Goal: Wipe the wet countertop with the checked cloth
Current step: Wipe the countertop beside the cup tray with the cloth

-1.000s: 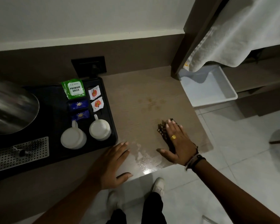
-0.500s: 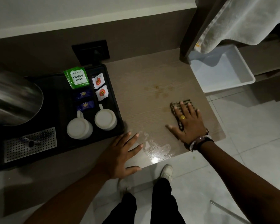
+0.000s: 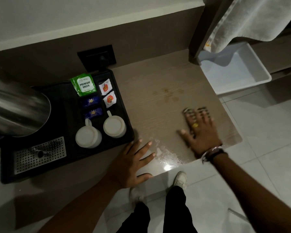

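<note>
The wooden countertop (image 3: pixel 158 105) has a shiny wet patch (image 3: pixel 168 158) near its front edge and faint brownish stains (image 3: pixel 168 95) further back. My right hand (image 3: pixel 202 133) lies flat, fingers spread, pressing the dark checked cloth (image 3: pixel 193 111) onto the counter near the right edge; only the cloth's far end shows beyond my fingertips. My left hand (image 3: pixel 133 162) rests open and flat on the counter's front edge, just left of the wet patch, holding nothing.
A black tray (image 3: pixel 67 148) at left carries two white cups (image 3: pixel 99 132), tea sachets (image 3: pixel 94 93), a steel kettle (image 3: pixel 15 111) and a perforated drip grate (image 3: pixel 40 153). A white bin (image 3: pixel 252 76) and a hanging towel (image 3: pixel 252 19) sit to the right. Tiled floor and my feet lie below.
My right hand has slid the cloth away from me and to the right across the counter. My left hand has stayed planted at the front edge.
</note>
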Action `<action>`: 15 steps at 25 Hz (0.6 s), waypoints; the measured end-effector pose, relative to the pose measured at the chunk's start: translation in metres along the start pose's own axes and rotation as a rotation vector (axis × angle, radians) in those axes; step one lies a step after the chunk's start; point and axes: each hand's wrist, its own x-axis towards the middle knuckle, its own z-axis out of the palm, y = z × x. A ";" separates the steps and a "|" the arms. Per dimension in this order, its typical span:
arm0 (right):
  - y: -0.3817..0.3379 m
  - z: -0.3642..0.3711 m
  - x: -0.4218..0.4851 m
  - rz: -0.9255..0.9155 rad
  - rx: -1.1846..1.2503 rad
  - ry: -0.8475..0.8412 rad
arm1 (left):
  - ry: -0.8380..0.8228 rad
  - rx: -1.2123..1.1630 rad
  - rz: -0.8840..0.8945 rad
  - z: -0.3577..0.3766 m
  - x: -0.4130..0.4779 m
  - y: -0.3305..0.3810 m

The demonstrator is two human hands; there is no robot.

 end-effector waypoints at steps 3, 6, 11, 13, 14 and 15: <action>0.012 -0.027 0.086 0.243 0.067 0.140 | 0.027 -0.020 0.032 0.003 0.001 -0.003; -0.072 -0.014 0.101 -0.067 0.014 0.090 | 0.033 -0.040 0.020 0.004 0.002 -0.004; -0.059 0.024 -0.025 -0.444 -0.082 0.005 | -0.017 -0.008 0.013 0.002 0.001 -0.004; 0.004 0.003 -0.005 -0.225 -0.076 0.042 | -0.023 0.019 -0.008 0.003 0.002 0.001; 0.025 -0.013 0.025 -0.058 -0.052 0.061 | -0.010 0.011 -0.014 0.004 0.002 0.001; 0.030 -0.027 0.064 0.087 -0.011 0.070 | 0.002 -0.010 -0.013 0.003 0.002 0.000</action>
